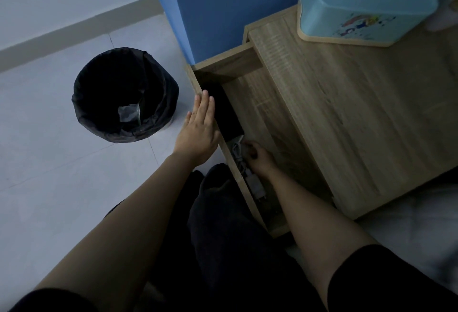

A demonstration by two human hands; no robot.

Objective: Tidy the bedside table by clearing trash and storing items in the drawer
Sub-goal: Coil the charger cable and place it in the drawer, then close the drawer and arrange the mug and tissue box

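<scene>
The wooden bedside table has its drawer pulled out toward me. Inside the drawer lie a black flat item and a grey coiled cable with a charger. My left hand rests flat, fingers together, on the drawer's front panel. My right hand reaches inside the drawer, its fingers curled at the grey cable. Whether it grips the cable is unclear in the dim light.
A bin lined with a black bag stands on the tiled floor to the left, with a clear wrapper inside. A light blue tissue box sits on the back of the tabletop. A blue wall panel rises behind.
</scene>
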